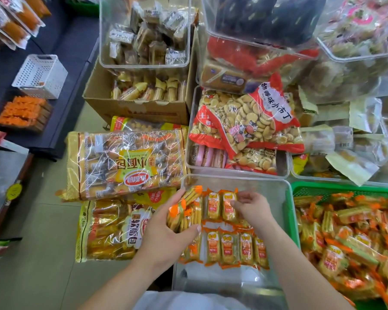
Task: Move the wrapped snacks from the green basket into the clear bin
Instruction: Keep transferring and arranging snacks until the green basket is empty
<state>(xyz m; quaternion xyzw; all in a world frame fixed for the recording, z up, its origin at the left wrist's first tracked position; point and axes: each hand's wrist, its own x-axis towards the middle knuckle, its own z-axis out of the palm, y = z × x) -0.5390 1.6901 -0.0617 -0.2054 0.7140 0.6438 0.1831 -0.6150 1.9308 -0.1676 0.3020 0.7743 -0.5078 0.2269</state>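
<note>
Two big bags of small breads (pixel 126 162) lie on the floor, left of the rest. At the right, the green basket (pixel 305 189) is heaped with wrapped snacks (pixel 349 238) in film with orange ends. Between bags and basket stands the clear bin (pixel 276 198), just beside the basket's left rim. Inside the bin, packs lie flat and side by side in two rows (pixel 231 249). The left hand (pixel 164 236) is over the bin's left wall, its fingers clamped round a bundle of snacks (pixel 186 211), with the thumb across the near side. The right hand (pixel 253 208) is inside the bin at the far row, fingers (pixel 235 203) bent onto the end pack (pixel 227 206). Whether they pinch it or only touch it I cannot tell.
</note>
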